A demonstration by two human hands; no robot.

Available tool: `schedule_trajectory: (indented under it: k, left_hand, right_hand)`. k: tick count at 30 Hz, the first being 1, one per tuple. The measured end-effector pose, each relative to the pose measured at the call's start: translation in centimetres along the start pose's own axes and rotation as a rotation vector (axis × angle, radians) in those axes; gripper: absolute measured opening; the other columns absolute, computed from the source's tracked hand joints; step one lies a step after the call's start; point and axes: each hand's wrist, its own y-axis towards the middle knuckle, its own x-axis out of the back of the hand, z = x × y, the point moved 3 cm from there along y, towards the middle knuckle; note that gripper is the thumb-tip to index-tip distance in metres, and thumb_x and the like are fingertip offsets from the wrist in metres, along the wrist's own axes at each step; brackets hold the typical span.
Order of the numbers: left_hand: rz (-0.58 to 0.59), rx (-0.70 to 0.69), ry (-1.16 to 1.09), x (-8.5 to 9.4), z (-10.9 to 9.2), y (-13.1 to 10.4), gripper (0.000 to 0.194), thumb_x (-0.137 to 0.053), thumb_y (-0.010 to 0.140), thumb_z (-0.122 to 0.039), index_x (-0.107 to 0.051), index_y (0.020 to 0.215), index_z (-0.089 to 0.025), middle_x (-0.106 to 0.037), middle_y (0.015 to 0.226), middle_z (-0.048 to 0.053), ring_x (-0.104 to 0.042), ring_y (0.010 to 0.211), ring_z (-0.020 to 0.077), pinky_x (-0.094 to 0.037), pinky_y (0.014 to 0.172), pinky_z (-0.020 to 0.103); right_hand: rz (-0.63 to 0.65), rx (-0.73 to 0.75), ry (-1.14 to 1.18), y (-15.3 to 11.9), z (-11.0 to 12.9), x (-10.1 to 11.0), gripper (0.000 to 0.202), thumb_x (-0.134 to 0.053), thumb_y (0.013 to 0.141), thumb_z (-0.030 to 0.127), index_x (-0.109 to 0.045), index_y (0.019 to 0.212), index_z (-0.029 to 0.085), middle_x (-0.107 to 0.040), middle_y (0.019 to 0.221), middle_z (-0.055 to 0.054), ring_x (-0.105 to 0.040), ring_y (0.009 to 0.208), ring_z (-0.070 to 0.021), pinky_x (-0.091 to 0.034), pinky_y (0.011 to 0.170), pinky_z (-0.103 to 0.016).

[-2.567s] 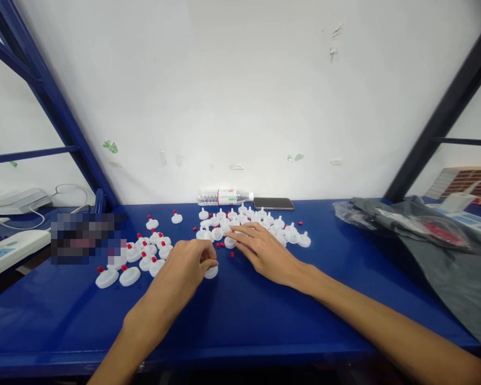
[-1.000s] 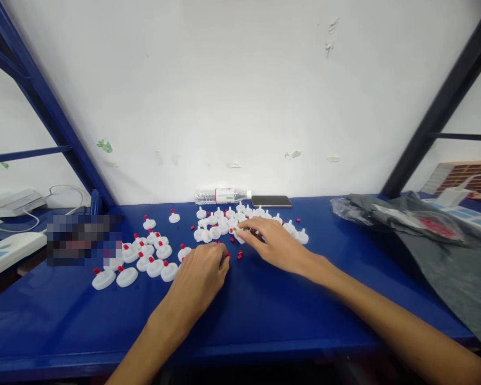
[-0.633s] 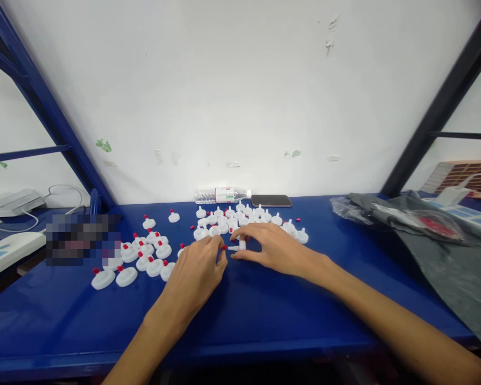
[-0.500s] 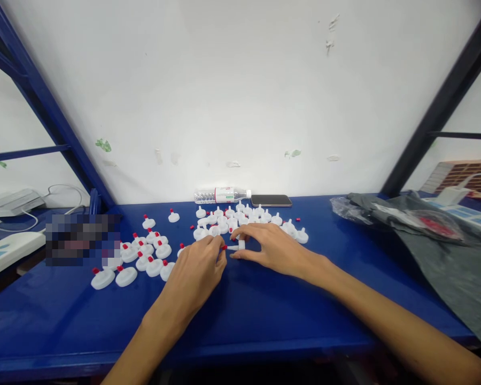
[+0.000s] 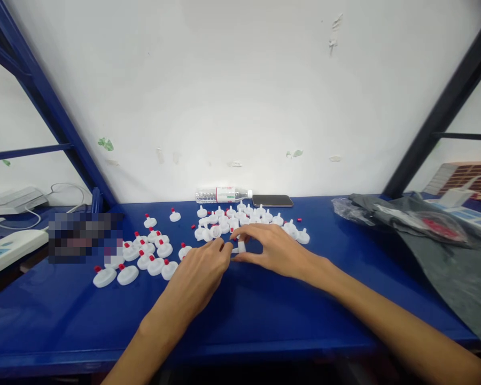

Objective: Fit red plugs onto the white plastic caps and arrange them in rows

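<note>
Head view: You hold a white lid (image 5: 241, 247) on its side in your right hand's (image 5: 272, 250) grip above the blue bench (image 5: 272, 326) — its spout meets your left hand's (image 5: 202, 263) pinched grip, contents hidden — between red-tipped lids (image 5: 104, 277) and uncapped lids (image 5: 277, 220).

Workbench in a small workshop or assembly corner — the exact kind of premises can't be told.
A blue metal-framed table (image 5: 288, 315) stands against a scuffed white wall (image 5: 240, 96) with peeled tape marks; loose white nozzle caps (image 5: 104, 277) and tiny red tips (image 5: 193, 226) cover it in batches — power strips (image 5: 8, 246) and plastic packaging (image 5: 355, 211) sit at the sides.
</note>
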Motion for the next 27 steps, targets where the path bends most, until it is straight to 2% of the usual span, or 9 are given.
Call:
schedule_trajectory:
  k: [2,5,8,10,12,15,20,24,27]
  left_hand:
    - [-0.075,0.011,-0.162,0.3,0.5,-0.1,0.031,-0.039,0.100,-0.010,-0.068,0.107,-0.016,-0.072,0.101,0.011,-0.071,0.087,0.0243,-0.055,0.074,0.034]
    - [-0.291,0.017,-0.530,1.4,1.4,-0.3,0.024,-0.049,0.100,-0.020,-0.073,0.105,-0.021,-0.077,0.103,0.006,-0.072,0.089,0.0196,-0.056,0.082,0.031]
    - [-0.399,0.137,-0.906,2.7,1.9,-0.5,0.018,-0.061,0.094,-0.028,-0.078,0.098,-0.022,-0.079,0.097,0.003,-0.069,0.071,0.0153,-0.056,0.062,0.024]
    - [-0.391,0.231,-1.092,3.3,1.7,-0.5,0.019,-0.067,0.090,-0.032,-0.080,0.095,-0.020,-0.078,0.089,0.003,-0.063,0.058,0.0128,-0.052,0.049,0.022]
    - [-0.366,0.273,-1.174,3.7,1.6,-0.6,0.020,-0.069,0.087,-0.034,-0.081,0.095,-0.019,-0.076,0.081,0.002,-0.059,0.053,0.0113,-0.049,0.045,0.022]
    - [-0.320,0.258,-1.108,4.1,1.9,-0.9,0.021,-0.068,0.088,-0.034,-0.081,0.096,-0.020,-0.076,0.085,0.002,-0.058,0.054,0.0111,-0.047,0.046,0.022]
    - [-0.137,0.188,-0.673,3.9,3.8,-1.8,0.017,-0.064,0.090,-0.033,-0.081,0.089,-0.028,-0.077,0.086,-0.001,-0.062,0.066,0.0150,-0.048,0.065,0.027]
    - [0.023,0.241,-0.428,3.0,4.6,-2.1,0.020,-0.061,0.090,-0.031,-0.080,0.097,-0.033,-0.075,0.093,0.002,-0.065,0.086,0.0225,-0.044,0.076,0.032]
    - [0.110,0.290,-0.307,2.4,5.0,-2.1,0.023,-0.057,0.089,-0.024,-0.079,0.092,-0.031,-0.072,0.094,0.006,-0.065,0.086,0.0248,-0.042,0.076,0.035]
  right_hand:
    - [-0.034,-0.051,0.089,0.1,0.0,0.2,0.032,-0.079,0.088,0.038,-0.068,0.115,0.026,-0.076,0.102,-0.003,-0.070,0.091,-0.0208,-0.053,0.081,-0.033]
    - [-0.082,-0.139,0.328,0.2,0.1,0.4,0.029,-0.079,0.086,0.040,-0.070,0.110,0.027,-0.076,0.100,-0.001,-0.071,0.090,-0.0193,-0.055,0.083,-0.033]
    - [-0.107,-0.200,0.600,0.5,0.4,0.5,0.029,-0.077,0.087,0.039,-0.068,0.110,0.025,-0.075,0.102,-0.002,-0.073,0.086,-0.0180,-0.057,0.083,-0.034]
    - [-0.102,-0.220,0.733,0.6,0.7,0.4,0.030,-0.077,0.087,0.038,-0.066,0.111,0.024,-0.076,0.100,-0.003,-0.074,0.083,-0.0179,-0.058,0.080,-0.034]
    - [-0.080,-0.227,0.805,0.6,0.9,0.3,0.031,-0.077,0.087,0.038,-0.065,0.112,0.024,-0.077,0.097,-0.002,-0.074,0.084,-0.0188,-0.058,0.080,-0.034]
    - [-0.044,-0.224,0.784,0.5,1.0,-0.1,0.030,-0.073,0.091,0.039,-0.066,0.116,0.025,-0.077,0.098,-0.002,-0.074,0.089,-0.0198,-0.058,0.083,-0.035]
    - [-0.148,-0.231,0.616,0.5,0.3,0.0,0.026,-0.052,0.104,0.042,-0.066,0.113,0.022,-0.074,0.100,-0.005,-0.072,0.091,-0.0180,-0.057,0.084,-0.033]
    - [-0.188,-0.290,0.541,0.5,-0.3,0.1,0.027,-0.050,0.105,0.042,-0.067,0.106,0.022,-0.072,0.091,-0.003,-0.070,0.079,-0.0159,-0.055,0.075,-0.029]
    - [-0.187,-0.304,0.536,0.4,-0.3,0.2,0.026,-0.051,0.104,0.043,-0.067,0.104,0.022,-0.072,0.087,-0.001,-0.068,0.074,-0.0150,-0.052,0.071,-0.028]
